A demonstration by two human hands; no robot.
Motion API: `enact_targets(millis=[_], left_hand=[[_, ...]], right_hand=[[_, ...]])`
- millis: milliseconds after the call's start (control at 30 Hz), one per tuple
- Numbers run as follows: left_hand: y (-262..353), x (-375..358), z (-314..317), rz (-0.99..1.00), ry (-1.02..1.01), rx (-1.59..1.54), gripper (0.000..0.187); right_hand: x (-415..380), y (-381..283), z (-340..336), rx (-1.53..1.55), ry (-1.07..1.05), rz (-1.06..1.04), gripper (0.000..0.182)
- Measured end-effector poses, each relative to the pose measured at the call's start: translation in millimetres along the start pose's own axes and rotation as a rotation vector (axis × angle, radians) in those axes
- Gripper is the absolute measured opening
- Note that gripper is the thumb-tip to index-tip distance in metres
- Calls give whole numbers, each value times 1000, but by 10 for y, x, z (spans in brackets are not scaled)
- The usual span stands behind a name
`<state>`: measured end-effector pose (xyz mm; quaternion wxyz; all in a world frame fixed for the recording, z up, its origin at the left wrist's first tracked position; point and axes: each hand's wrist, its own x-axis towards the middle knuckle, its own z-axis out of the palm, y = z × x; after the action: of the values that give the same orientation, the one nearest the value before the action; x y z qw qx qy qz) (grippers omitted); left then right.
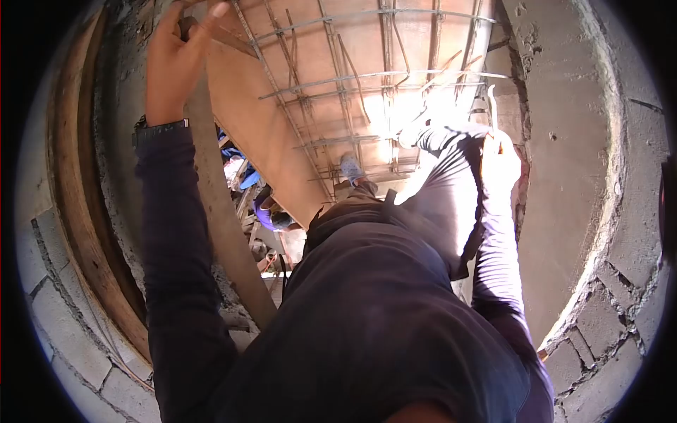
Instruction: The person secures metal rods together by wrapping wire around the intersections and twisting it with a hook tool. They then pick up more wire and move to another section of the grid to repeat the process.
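Note:
My left hand [176,63] is raised at the upper left, its thumb and fingers curled around the edge of a wooden piece [229,35]; part of the grip is cut off by the frame's top. On the right, my right hand [502,163] is closed and washed out by bright sun. A thin, pale, slightly bent rod [493,106] sticks up from it; its lower end is hidden in the fist. Ahead of me, a grid of steel rebar [345,74] spans a plywood panel [416,42]. My feet stand among the bars, one shoe [350,168] showing.
Grey plastered concrete [564,162] rises on the right, above block masonry [613,317]. A long timber [77,176] curves along the left side. Through a gap below, a person in purple [266,215] is visible among scraps. Loose bar ends jut upward.

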<state>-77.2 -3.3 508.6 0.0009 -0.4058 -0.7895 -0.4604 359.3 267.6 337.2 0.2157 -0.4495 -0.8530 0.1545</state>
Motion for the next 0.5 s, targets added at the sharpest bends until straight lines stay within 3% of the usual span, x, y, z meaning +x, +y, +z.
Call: enact_targets(millis=[67,100,167,233,267,367,433,467,500], left_hand=[[13,129,-97,-105,7,229,43],[28,241,-109,-100,23,228,43],[33,510,-141,56,-1,240,37],[177,808,-88,26,47,327,38],[183,933,-48,1,84,408,41],[-251,1303,45,108,96,420,45],[-446,1405,86,66,95,471,46],[-605,1431,117,58,110,430,46],[-724,1471,138,53,123,386,47]], right_hand=[[178,-18,24,86,-63,163,19],[266,-51,25,89,-55,150,19],[300,-150,29,40,-133,164,22],[332,-239,8,95,-127,87,26],[370,-290,-54,-57,-153,-141,27],[601,247,251,16,-300,-383,25],[745,-36,332,514,-485,74,22],[818,-241,352,519,-488,69,22],[886,-538,343,604,-598,234,23]])
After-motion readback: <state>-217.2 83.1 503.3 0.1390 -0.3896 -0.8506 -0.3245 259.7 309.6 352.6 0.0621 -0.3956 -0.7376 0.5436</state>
